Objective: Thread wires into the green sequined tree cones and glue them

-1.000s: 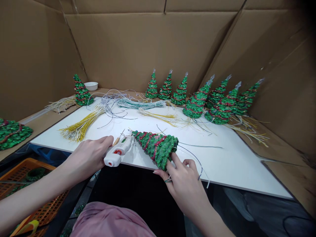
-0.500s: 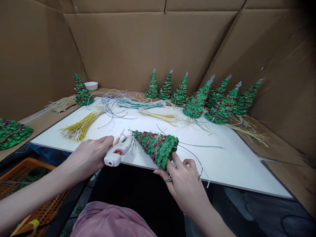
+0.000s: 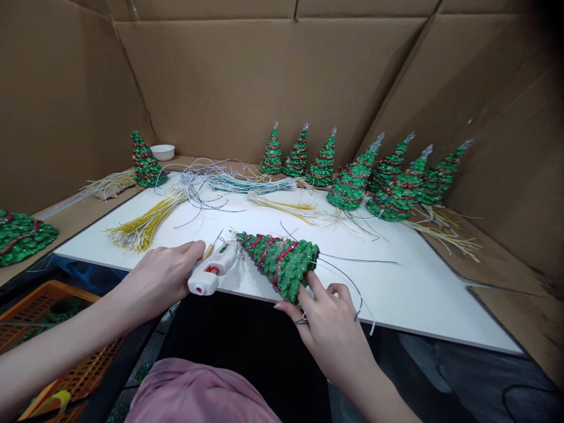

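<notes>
Wrapped round the handle of a white hot glue gun (image 3: pixel 217 267) is my left hand (image 3: pixel 170 270); its nozzle end sits close to the tip of a glittery green Christmas tree (image 3: pixel 279 261) with red garland. A thin pointed tool with a wooden-looking handle (image 3: pixel 209 251) shows beside my left thumb; whether the hand grips it too I cannot tell. My right hand (image 3: pixel 328 320) holds the tree on its side by the base, thumb underneath, some fingertips hidden behind the base. Thin dark and white wires (image 3: pixel 348 276) trail from the base to the right.
Several finished-looking trees (image 3: pixel 348 185) with clear tips stand along the back right, another tree (image 3: pixel 146 161) at the back left. Bundles of yellow-white wire (image 3: pixel 154 220) and green-white wire (image 3: pixel 255 185) lie on the white board (image 3: pixel 423 294). An orange basket (image 3: pixel 94 364) sits lower left. Cardboard walls (image 3: pixel 264 88) surround the board.
My left hand and the glue gun have shifted very slightly to the right and up. The tree and my right hand are practically still.
</notes>
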The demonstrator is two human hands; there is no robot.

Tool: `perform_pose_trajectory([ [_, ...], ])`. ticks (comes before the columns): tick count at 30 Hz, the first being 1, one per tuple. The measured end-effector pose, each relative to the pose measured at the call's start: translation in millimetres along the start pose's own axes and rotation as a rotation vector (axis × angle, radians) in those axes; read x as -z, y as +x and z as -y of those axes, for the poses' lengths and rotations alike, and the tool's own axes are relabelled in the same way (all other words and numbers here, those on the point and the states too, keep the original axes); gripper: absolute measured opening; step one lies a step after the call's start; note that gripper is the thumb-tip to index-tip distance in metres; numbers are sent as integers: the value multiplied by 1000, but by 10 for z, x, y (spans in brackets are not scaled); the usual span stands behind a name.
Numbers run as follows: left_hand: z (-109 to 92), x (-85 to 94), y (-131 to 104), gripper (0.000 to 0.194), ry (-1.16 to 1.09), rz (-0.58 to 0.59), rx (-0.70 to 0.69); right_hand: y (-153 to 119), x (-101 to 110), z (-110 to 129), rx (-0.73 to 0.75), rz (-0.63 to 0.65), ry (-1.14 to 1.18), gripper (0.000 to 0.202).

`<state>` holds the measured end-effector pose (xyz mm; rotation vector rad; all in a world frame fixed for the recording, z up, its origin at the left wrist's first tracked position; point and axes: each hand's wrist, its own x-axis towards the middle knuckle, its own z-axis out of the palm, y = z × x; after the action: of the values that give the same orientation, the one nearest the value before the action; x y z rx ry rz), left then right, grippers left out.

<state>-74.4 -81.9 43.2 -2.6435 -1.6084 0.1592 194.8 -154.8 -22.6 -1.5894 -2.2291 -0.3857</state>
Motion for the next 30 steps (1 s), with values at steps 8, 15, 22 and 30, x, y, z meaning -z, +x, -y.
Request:
perform_pose_trajectory([
  [8,9,-9,-18,6,-7,9,-14,6,-15,-5,3,-3,-1,40],
  [15,-11,-9,6,8,-47,-6,-13,7,-16,-4,2,-29,0,43],
  [22,74,-66,-49,4,-90,-49,-21,28,18,23,-2,-50,-20,49],
  [30,368,-44,-76,29,-464,-168,-45,46,32,11,-1,-23,-32,51],
])
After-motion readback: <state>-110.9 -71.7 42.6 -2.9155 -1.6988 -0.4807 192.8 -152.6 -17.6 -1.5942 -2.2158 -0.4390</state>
